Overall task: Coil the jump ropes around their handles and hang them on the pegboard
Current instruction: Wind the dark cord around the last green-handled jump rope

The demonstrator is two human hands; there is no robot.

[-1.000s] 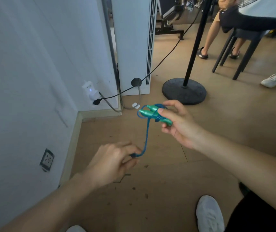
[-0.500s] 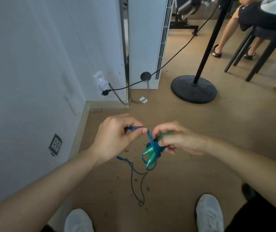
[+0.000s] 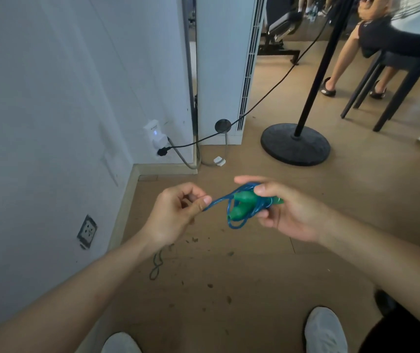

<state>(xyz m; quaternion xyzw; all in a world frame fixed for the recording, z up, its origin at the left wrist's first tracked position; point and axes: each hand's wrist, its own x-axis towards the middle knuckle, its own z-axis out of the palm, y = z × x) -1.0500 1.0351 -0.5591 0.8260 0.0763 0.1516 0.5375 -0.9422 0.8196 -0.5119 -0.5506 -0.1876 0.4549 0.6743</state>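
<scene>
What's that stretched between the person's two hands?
Head view: blue rope, pinched by the left hand, running to green handles in the right hand.

green handles (image 3: 244, 203), translucent blue rope (image 3: 219, 201), black stand base (image 3: 294, 144)

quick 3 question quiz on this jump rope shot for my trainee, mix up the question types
1. True or false: the right hand grips the green handles.
2. What does the left hand pinch between thumb and fingers? A the blue rope; B a wall plug; C a shoe.
3. Fill in: the rope is looped round ___ handles bundled together.

Key: 1 true; 2 A; 3 two.
</scene>
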